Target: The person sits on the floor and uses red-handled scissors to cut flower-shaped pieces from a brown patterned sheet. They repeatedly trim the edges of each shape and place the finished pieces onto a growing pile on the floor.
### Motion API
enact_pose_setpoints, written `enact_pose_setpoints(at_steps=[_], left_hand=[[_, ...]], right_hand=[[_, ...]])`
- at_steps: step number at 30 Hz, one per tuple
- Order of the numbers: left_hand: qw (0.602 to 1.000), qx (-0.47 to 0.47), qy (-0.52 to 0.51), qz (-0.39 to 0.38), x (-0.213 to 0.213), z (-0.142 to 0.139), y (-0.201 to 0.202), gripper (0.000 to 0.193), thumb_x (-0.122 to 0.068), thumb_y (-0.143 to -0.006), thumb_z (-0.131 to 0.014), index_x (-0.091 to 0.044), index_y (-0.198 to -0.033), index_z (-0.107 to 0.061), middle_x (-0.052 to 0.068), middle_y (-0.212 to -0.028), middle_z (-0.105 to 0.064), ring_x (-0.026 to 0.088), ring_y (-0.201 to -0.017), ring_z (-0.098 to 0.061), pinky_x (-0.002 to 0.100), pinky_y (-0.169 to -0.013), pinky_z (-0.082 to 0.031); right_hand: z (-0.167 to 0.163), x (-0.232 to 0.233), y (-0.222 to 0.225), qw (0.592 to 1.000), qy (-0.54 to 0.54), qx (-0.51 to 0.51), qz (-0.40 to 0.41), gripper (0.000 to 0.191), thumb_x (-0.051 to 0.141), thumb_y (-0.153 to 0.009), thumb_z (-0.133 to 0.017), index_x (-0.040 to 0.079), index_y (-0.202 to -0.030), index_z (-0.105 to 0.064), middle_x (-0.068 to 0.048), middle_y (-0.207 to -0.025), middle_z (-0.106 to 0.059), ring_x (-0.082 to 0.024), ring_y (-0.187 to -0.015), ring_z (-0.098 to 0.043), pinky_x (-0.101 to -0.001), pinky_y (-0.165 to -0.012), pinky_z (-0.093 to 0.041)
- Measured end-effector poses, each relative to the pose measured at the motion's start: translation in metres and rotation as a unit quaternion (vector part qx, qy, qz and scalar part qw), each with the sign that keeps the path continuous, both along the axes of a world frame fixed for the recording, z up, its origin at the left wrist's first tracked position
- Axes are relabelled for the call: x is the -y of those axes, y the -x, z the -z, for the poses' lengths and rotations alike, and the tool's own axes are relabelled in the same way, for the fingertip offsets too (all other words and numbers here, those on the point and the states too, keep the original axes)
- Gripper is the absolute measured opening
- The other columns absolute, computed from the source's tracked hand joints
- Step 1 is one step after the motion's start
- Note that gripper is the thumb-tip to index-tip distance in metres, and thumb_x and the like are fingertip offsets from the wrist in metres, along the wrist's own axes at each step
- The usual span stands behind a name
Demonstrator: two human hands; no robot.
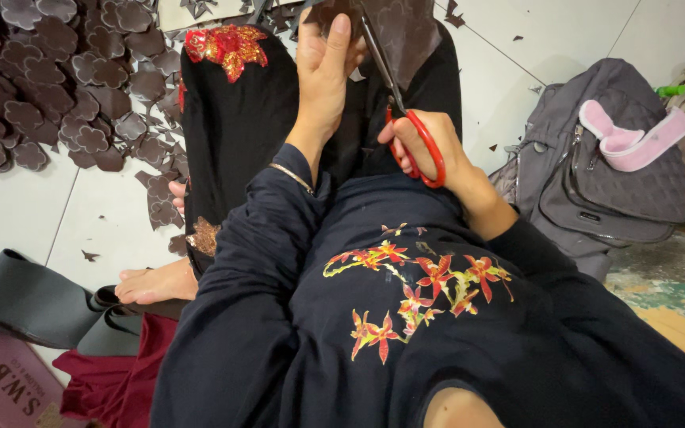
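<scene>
Brown sheet [406, 36] is pinched by the left hand [323, 75]; the right hand [426, 147] grips red scissors [414, 131]. Its thumb lies near the blades, so a slip could nick it.

Red-handled scissors [406, 119] upright, blades cutting dark brown sheet [406, 32].

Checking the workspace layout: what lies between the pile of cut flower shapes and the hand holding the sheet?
In the head view, the person's black-clad leg with a red sequin patch lies between the pile and the left hand.
</scene>
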State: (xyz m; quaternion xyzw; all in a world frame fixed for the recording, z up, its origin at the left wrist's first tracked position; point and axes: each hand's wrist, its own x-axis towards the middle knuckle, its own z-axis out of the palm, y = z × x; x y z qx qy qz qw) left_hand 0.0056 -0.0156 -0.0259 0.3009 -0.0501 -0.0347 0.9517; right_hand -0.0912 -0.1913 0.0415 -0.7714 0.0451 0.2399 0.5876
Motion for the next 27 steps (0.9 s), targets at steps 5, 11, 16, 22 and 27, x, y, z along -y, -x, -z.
enact_pose_setpoints(at_steps=[5,11,16,22,27], left_hand=[[0.998,-0.029,0.042,0.028,0.001,0.001,0.000,0.027,-0.025,-0.108,-0.060,-0.011,-0.128,-0.049,0.000,-0.104,-0.061,0.009,-0.087,-0.059,0.028,-0.081,-0.054],[1.000,-0.022,-0.003,0.000,-0.001,0.001,-0.001,0.026,-0.026,-0.110,-0.061,-0.011,-0.129,-0.049,0.000,-0.101,-0.061,0.008,-0.084,-0.057,0.025,-0.076,-0.050],[1.000,-0.007,-0.017,-0.006,-0.001,0.000,-0.001,0.028,-0.026,-0.110,-0.061,-0.010,-0.132,-0.052,0.001,-0.108,-0.065,0.011,-0.094,-0.065,0.028,-0.087,-0.056],[0.999,0.026,-0.033,-0.010,-0.004,-0.006,0.002,0.024,-0.016,-0.108,-0.068,-0.006,-0.128,-0.059,0.001,-0.115,-0.067,0.011,-0.102,-0.066,0.029,-0.092,-0.055],[1.000,0.017,-0.011,-0.001,-0.003,-0.003,-0.003,0.020,-0.017,-0.108,-0.065,-0.005,-0.124,-0.063,0.002,-0.113,-0.070,0.012,-0.099,-0.068,0.028,-0.090,-0.056]], right_hand=[[0.008,-0.005,-0.002,1.000,0.007,0.011,-0.005,0.056,0.052,-0.103,-0.055,-0.002,-0.098,-0.066,-0.001,-0.070,-0.057,-0.007,-0.055,-0.055,-0.0215,-0.049,-0.046],[0.007,0.002,-0.011,0.998,0.062,-0.008,0.000,0.048,0.048,-0.101,-0.060,0.001,-0.092,-0.067,-0.001,-0.068,-0.057,-0.007,-0.053,-0.054,-0.0218,-0.048,-0.046],[0.004,0.003,-0.010,0.999,0.047,-0.016,-0.001,0.048,0.048,-0.102,-0.058,0.002,-0.089,-0.067,0.000,-0.065,-0.056,-0.006,-0.053,-0.054,-0.0217,-0.047,-0.045],[0.000,0.004,-0.011,0.999,0.028,-0.013,-0.007,0.049,0.046,-0.103,-0.057,0.000,-0.089,-0.066,-0.001,-0.065,-0.056,-0.007,-0.052,-0.054,-0.0225,-0.046,-0.045],[0.001,0.007,-0.009,0.999,0.031,-0.032,-0.002,0.054,0.049,-0.102,-0.057,-0.002,-0.086,-0.065,-0.002,-0.061,-0.055,-0.009,-0.048,-0.053,-0.0240,-0.042,-0.045]])
